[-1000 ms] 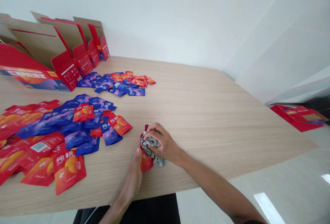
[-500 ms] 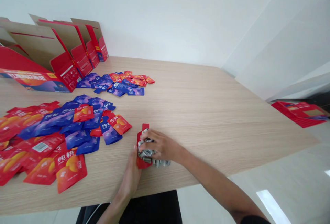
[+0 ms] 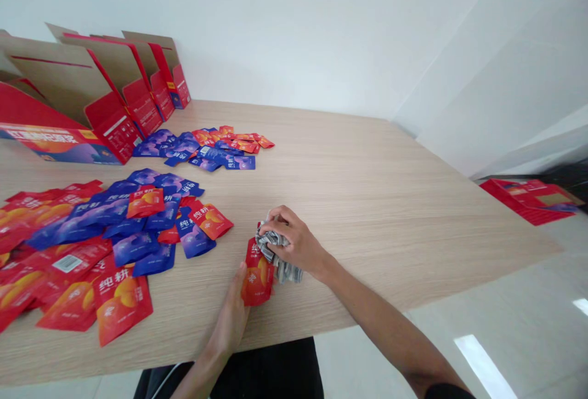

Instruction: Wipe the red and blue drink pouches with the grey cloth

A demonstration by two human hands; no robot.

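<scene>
A red-orange foil pouch (image 3: 257, 274) lies flat near the table's front edge. My left hand (image 3: 232, 316) rests on the wood with its fingertips pressed on the pouch's lower left corner, fingers stretched out. My right hand (image 3: 294, 241) is closed round a crumpled grey striped cloth (image 3: 276, 253) and presses it on the pouch's upper end. The top of the pouch is hidden under the cloth and hand.
A big heap of red and blue pouches (image 3: 92, 233) covers the left of the wooden table (image 3: 367, 190). A smaller heap (image 3: 206, 146) lies further back. Open red cardboard boxes (image 3: 92, 92) stand at the back left. Flat red cartons (image 3: 533, 198) lie on the floor at right.
My right hand has drawn the cloth up from the pouch's middle to its top end, uncovering the orange print. My left hand stays on the lower corner.
</scene>
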